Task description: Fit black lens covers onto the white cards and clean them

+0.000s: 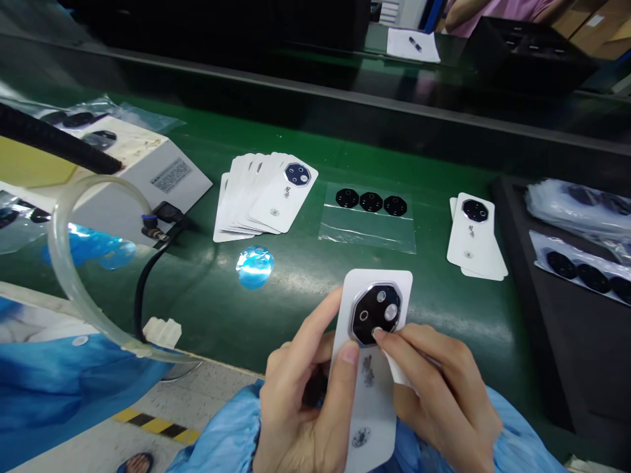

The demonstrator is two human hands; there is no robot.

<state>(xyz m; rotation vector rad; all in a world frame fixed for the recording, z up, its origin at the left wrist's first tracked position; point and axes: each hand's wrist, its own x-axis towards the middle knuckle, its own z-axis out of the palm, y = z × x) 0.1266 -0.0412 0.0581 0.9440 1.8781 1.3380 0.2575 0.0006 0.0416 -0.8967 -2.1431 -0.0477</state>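
My left hand [315, 387] grips a white phone back cover [367, 407] by its edges, thumb on the front face, tilted up over the bench. The cover carries a black camera lens plate [375, 314] with a silver rim, dark lettering and a round emblem lower down. My right hand [438, 387] is closed, its index fingertip pressing on the plate's lower edge. A thin white piece [398, 369] sticks out from under its fingers; its kind cannot be made out. Ahead lies a clear film sheet [367, 233] with three black lens plates [371, 202].
A fan of white covers [266, 203] lies left of the film; two more covers [473, 230] lie right. A blue film disc [255, 267] sits nearby. A white machine [162, 171] with a hose [62, 256] stands left, a black tray [557, 355] right. A person [513, 10] is across the bench.
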